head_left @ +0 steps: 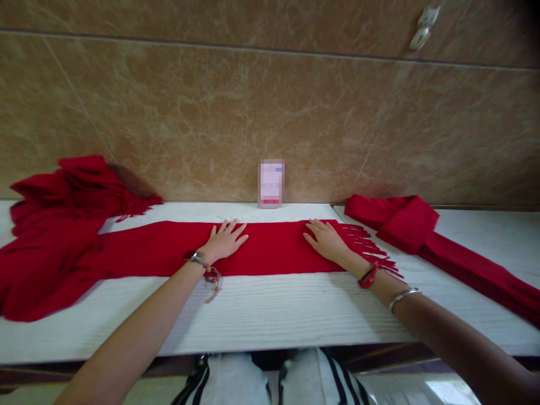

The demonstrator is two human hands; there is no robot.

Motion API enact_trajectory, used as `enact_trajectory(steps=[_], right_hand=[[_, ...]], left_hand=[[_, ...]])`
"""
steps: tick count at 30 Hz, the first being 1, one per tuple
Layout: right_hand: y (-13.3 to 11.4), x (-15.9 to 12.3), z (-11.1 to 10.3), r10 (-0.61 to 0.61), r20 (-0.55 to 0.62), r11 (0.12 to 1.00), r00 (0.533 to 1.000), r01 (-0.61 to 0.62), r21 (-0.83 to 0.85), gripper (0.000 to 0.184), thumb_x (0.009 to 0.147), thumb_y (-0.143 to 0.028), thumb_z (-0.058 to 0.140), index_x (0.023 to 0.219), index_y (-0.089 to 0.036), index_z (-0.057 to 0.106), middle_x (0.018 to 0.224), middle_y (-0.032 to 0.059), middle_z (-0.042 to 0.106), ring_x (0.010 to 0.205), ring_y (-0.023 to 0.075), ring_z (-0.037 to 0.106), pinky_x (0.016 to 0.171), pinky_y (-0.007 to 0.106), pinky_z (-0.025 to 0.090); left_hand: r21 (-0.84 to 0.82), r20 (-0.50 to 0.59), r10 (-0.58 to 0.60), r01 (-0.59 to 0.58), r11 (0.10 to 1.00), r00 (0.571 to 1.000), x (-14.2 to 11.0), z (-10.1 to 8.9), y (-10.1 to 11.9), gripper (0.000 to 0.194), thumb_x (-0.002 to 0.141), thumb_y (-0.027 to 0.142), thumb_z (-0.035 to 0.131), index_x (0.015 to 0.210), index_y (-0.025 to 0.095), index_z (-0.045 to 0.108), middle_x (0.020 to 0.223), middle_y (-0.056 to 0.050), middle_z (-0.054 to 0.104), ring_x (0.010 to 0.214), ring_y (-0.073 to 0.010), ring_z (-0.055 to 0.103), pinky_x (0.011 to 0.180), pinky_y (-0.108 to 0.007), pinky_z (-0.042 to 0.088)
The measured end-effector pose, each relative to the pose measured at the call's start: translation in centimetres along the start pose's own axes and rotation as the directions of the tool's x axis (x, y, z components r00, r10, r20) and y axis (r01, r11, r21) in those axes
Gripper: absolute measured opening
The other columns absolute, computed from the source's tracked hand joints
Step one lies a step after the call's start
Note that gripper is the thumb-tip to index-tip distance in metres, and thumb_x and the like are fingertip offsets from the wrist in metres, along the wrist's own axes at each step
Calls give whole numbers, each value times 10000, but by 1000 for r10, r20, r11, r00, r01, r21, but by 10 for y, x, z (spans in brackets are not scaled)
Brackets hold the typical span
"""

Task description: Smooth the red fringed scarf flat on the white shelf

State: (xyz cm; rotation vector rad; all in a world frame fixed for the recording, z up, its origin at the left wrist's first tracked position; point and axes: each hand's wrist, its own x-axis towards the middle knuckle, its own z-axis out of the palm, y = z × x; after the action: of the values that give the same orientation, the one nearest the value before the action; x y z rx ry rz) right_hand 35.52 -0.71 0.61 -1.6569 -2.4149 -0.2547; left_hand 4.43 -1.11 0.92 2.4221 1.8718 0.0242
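A red scarf [270,250] lies stretched flat across the white table, its fringe spread out at the right end. My left hand [223,241] rests open on the middle of the scarf, fingers spread. Near the fringed end, my right hand [327,241] also lies open and flat on the cloth. Toward the left the scarf runs into a crumpled heap of red cloth [54,242]; whether it is all one piece I cannot tell. Another red scarf [409,225], folded over on itself, lies at the right, apart from my right hand.
A small blurred pinkish card or box [270,183] stands against the brown marbled wall [202,124] behind the table. The white table [270,315] has its front edge close to my legs. A white socket or fitting [424,27] sits high on the wall at right.
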Motion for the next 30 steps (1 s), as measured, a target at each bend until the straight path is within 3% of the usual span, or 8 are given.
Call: enact_trajectory(steps=[3, 5, 9, 13, 16, 19, 24, 30], right_hand=[[-14, -7, -14, -95, -62, 993, 993, 91, -76, 391, 879, -259, 385, 1189, -71, 532, 1307, 160, 471, 1253, 266, 348, 1043, 456, 223], [-35, -15, -29, -193, -55, 981, 980, 191, -41, 356, 871, -249, 411, 1155, -98, 564, 1258, 136, 524, 1200, 246, 418, 1027, 418, 268], [-94, -32, -53, -376, 67, 922, 924, 366, 126, 343, 853, -325, 481, 1135, -154, 576, 1138, 97, 611, 1047, 203, 543, 890, 309, 417], [-131, -36, -59, -428, 144, 904, 892, 425, 54, 250, 839, -245, 501, 1039, -136, 603, 992, 109, 649, 916, 221, 589, 748, 301, 464], [-136, -32, -56, -455, 170, 888, 874, 460, 14, 221, 839, -118, 442, 989, -140, 603, 919, 95, 654, 849, 201, 595, 686, 281, 461], [-134, -30, -49, -474, 150, 877, 868, 480, -7, 257, 826, -48, 408, 963, -157, 596, 921, 85, 641, 836, 186, 583, 663, 272, 453], [-137, -33, -32, -404, 7, 912, 915, 403, -73, 143, 823, -99, 476, 884, -153, 594, 852, 68, 623, 787, 195, 562, 676, 306, 449], [-137, -39, -26, -472, -130, 875, 872, 444, -196, 100, 809, -79, 507, 797, -138, 587, 747, 60, 588, 715, 192, 533, 580, 310, 412]], left_hand=[[-3, 7, -3, 3, 1000, 1000, -2, 0, 3, 562, 894, 527, 178, 1402, 288, 206, 1487, -56, 113, 1341, -320, 90, 1022, -572, 122], [-7, 4, -6, 6, 1000, 1000, -1, 0, 4, 569, 891, 538, 174, 1399, 284, 217, 1485, -65, 123, 1342, -321, 86, 1021, -575, 113], [-32, -15, 34, -35, 999, 999, 10, -2, 3, 579, 871, 555, 249, 1369, 263, 303, 1474, -94, 169, 1338, -342, 87, 1013, -581, 108], [-69, -5, 173, -173, 983, 985, 39, -16, 7, 480, 854, 438, 390, 1301, 266, 410, 1387, -72, 378, 1287, -267, 281, 1023, -452, 215], [-104, 28, 236, -232, 967, 971, 62, -28, 12, 428, 804, 349, 480, 1213, 228, 513, 1219, -75, 548, 1109, -213, 484, 926, -306, 347], [-153, 52, 239, -229, 961, 970, 79, -33, 12, 352, 753, 303, 515, 1071, 180, 604, 993, -67, 644, 897, -191, 569, 776, -255, 410], [-293, 129, 269, -223, 930, 954, 99, -30, 4, 232, 682, 326, 553, 796, 149, 649, 625, 8, 605, 585, -126, 512, 536, -207, 376], [-448, 179, 331, -223, 866, 927, 112, -29, 3, 279, 607, 414, 609, 684, 147, 632, 514, 39, 514, 487, -95, 399, 471, -210, 293]])
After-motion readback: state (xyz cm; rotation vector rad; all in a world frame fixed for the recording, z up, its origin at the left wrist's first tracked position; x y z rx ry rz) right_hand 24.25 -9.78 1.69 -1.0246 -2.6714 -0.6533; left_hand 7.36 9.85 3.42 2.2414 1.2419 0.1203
